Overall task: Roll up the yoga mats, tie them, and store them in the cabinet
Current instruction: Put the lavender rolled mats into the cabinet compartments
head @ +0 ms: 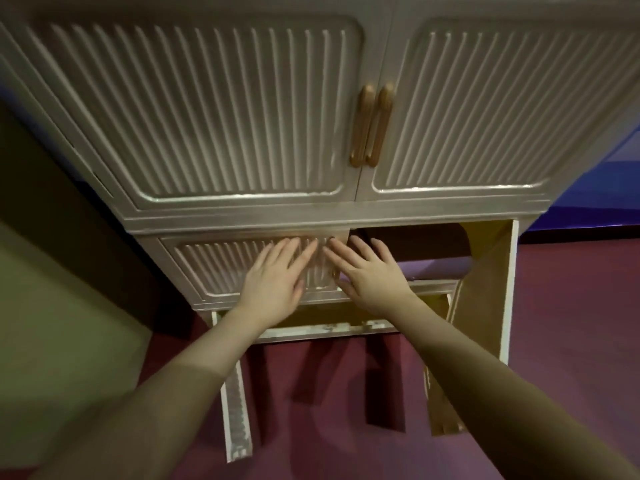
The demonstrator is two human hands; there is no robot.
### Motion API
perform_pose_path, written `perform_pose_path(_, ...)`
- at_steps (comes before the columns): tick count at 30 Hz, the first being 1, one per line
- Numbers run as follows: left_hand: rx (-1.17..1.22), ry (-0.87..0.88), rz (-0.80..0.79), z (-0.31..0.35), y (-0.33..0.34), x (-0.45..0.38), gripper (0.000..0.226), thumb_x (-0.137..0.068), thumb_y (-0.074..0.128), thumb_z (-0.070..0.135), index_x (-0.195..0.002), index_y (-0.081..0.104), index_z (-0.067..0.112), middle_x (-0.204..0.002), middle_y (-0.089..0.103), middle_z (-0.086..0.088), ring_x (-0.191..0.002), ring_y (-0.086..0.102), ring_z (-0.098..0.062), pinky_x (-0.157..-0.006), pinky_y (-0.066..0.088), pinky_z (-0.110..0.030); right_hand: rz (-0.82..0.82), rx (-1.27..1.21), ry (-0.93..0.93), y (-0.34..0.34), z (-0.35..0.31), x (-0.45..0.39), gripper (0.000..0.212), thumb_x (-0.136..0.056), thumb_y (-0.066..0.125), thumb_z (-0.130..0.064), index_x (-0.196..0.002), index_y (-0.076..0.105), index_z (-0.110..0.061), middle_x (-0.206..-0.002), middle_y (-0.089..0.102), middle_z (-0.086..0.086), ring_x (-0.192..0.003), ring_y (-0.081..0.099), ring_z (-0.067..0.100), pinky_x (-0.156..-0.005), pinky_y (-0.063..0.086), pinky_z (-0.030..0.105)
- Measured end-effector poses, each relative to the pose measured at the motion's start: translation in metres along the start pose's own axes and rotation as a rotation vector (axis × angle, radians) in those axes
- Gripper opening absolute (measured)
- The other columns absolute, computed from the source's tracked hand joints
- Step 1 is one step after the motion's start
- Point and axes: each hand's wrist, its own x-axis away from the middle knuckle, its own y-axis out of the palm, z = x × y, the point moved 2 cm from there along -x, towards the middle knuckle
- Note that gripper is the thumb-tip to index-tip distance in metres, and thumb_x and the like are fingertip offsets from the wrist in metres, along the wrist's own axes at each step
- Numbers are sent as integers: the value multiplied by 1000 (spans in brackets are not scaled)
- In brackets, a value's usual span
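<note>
A rolled purple yoga mat [433,266] lies on its side inside the middle compartment of the cream cabinet [242,220], visible through the open right half. That compartment's right door [485,289] swings wide; its ribbed left door [221,268] looks closed. My left hand [273,275] lies flat on the left door, fingers straight, grasping nothing. My right hand [367,271] is spread open at the door's inner edge, also grasping nothing. Below, the bottom compartment's doors hang open. Next, I judge, I should check the mat sits fully inside, then swing the right door shut gently.
</note>
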Motion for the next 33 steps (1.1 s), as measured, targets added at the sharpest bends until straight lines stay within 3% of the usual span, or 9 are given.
perform_pose_path(4, 61, -98, -84, 13, -39, 5, 65, -85, 65, 27, -144, 41, 17, -142, 47, -13, -131, 44, -32, -111, 28, -45, -28, -124, 5, -34, -2, 7, 51, -82, 53, -39, -131, 58, -24, -141, 52, 4, -119, 57, 29, -96, 45, 46)
perform_pose_path(10, 132, -67, -101, 64, -112, 0, 54, -90, 45, 37, -136, 49, 9, -137, 52, -11, -125, 49, -30, -108, 32, -44, -6, -212, 212, -105, 30, 47, 48, -87, 42, -39, -128, 60, -22, -137, 55, 4, -118, 57, 29, -94, 41, 44)
perform_pose_path(13, 180, -26, -152, 100, -128, -12, 57, -87, 37, 39, -132, 54, 8, -134, 55, -12, -121, 53, -31, -104, 38, -45, -84, -211, 314, -121, 61, 83, 48, -86, 44, -38, -130, 59, -22, -139, 54, 7, -121, 56, 32, -97, 35, 46)
perform_pose_path(17, 181, 29, -231, 149, -128, -27, 55, -83, 38, 39, -122, 61, 8, -122, 62, -11, -109, 61, -31, -93, 48, -43, -215, -205, 506, -128, 110, 135, 50, -87, 54, -37, -133, 55, -17, -139, 53, 10, -122, 54, 34, -94, 43, 50)
perform_pose_path(20, 175, 34, -316, 180, -115, -31, 53, -82, 39, 39, -120, 62, 10, -118, 63, -8, -105, 62, -28, -88, 49, -37, -367, -247, 609, -118, 130, 161, 53, -95, 50, -37, -145, 41, -21, -150, 40, 5, -134, 42, 29, -103, 32, 49)
perform_pose_path(23, 209, 62, -396, 204, -95, -29, 52, -89, 47, 37, -133, 53, 11, -136, 52, -10, -124, 50, -28, -102, 39, -40, -413, -259, 481, -103, 130, 171, 49, -91, 49, -37, -136, 54, -18, -141, 52, 6, -122, 55, 30, -93, 43, 51)
perform_pose_path(26, 203, 155, -473, 217, -83, -25, 59, -89, 33, 42, -138, 48, 13, -145, 44, -9, -133, 42, -28, -110, 31, -41, -408, -250, 469, -96, 124, 166, 50, -86, 46, -38, -131, 58, -21, -136, 57, 4, -118, 59, 29, -89, 47, 52)
perform_pose_path(30, 72, 170, -598, 201, -68, -17, 63, -99, 30, 42, -153, 5, 21, -160, 2, -1, -147, 0, -21, -116, -6, -37, -353, -260, 447, -88, 110, 141, 57, -80, 65, -33, -135, 54, -23, -140, 52, 8, -121, 56, 32, -93, 44, 54)
perform_pose_path(33, -47, 132, -582, 173, -63, -18, 72, -93, 46, 42, -152, 14, 16, -156, 23, -11, -143, 19, -31, -116, 11, -46, -342, -312, 473, -83, 100, 118, 66, -70, 78, -27, -132, 57, -20, -137, 53, 14, -115, 60, 31, -89, 48, 47)
